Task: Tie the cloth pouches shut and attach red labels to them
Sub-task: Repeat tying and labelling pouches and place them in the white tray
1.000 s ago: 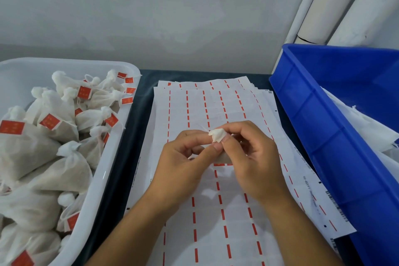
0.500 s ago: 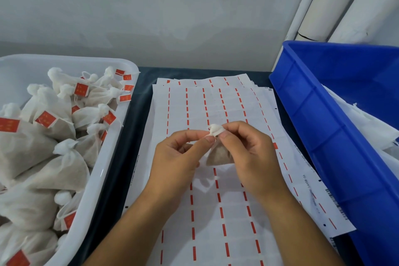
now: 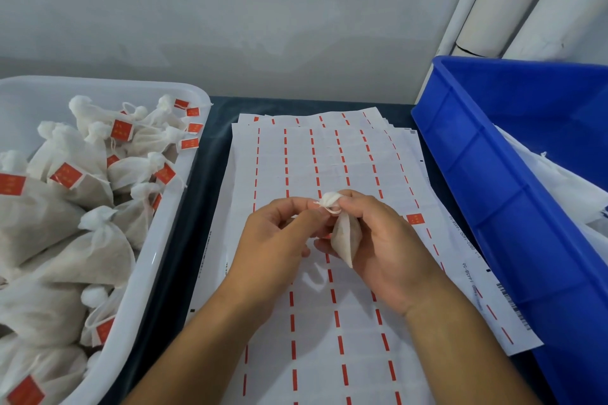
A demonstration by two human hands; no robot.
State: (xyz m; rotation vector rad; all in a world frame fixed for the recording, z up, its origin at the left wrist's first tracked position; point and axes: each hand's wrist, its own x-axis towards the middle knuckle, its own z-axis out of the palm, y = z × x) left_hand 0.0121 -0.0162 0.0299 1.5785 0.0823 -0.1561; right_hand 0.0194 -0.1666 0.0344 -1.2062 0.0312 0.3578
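Left hand pinches the thin white drawstring at the gathered neck of a small cloth pouch; right hand grips its soft, tapered body. Beneath: glossy label sheets, 1 red label just right. Left: white plastic tub of tagged pouches. Right: blue crate.

Label sheets lie between the tub of pouches, left, and the crate, right.
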